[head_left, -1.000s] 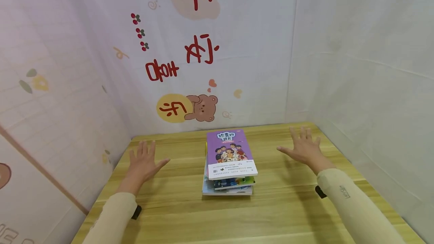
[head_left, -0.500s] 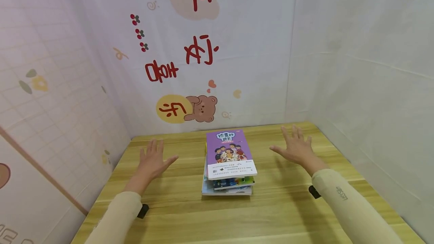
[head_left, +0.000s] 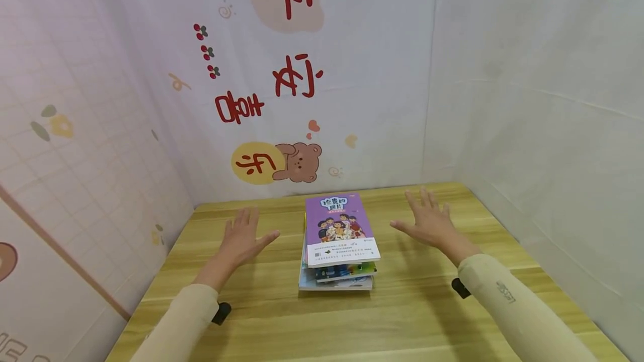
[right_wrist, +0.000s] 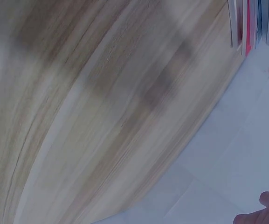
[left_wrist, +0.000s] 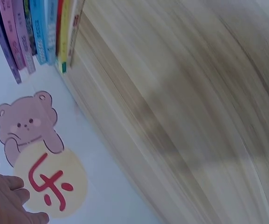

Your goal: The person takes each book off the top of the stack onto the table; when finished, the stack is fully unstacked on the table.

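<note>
A stack of several books (head_left: 338, 228) lies near the back middle of the table, topped by a purple-covered book with cartoon children and a white band. Left of the stack, my left hand (head_left: 241, 242) hovers with fingers spread and thumb pointing towards the books. On the other side my right hand (head_left: 427, 222) is held the same way, apart from the stack. Neither hand touches anything. In the left wrist view, colourful book spines (left_wrist: 41, 32) show at the top left. Page edges of the books (right_wrist: 260, 23) appear at the top right of the right wrist view.
The wooden table (head_left: 332, 328) meets a white cloth backdrop (head_left: 372, 82) printed with a bear and red characters. Cloth side walls (head_left: 563, 127) stand close to the table's left and right edges. A small black device (head_left: 221, 313) sits at each wrist.
My left hand has moved right and my right hand has moved left, both nearer the stack of books. The books have stayed in place.
</note>
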Demonstrator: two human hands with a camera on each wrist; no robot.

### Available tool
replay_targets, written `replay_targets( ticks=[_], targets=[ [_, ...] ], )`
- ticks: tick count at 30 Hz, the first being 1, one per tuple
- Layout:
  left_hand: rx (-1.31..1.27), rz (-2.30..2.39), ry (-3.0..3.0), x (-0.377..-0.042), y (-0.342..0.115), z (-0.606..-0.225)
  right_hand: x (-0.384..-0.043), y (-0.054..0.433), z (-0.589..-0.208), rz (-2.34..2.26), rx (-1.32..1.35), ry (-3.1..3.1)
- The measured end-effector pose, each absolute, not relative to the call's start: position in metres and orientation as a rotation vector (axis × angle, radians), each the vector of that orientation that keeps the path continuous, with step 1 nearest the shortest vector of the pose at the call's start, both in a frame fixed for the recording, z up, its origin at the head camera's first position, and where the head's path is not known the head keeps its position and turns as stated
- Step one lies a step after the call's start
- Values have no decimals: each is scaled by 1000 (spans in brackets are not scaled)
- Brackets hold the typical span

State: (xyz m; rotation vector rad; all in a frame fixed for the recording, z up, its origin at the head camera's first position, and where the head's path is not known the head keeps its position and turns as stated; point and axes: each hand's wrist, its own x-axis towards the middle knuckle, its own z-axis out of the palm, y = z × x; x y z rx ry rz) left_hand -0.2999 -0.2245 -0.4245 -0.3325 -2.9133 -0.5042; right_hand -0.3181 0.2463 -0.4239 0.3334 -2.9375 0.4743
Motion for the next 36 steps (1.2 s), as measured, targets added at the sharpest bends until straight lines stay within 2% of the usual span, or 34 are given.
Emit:
replay_targets(
  ticks=[13, 36],
  targets=[
    [-347, -661, -2966, -293, -196, -427, -305, 230, -433, 544, 420, -2944],
    [-374, -1086, -2967, -273, -159, -454, -279, 199, -454, 533, 547, -2914]
  ],
)
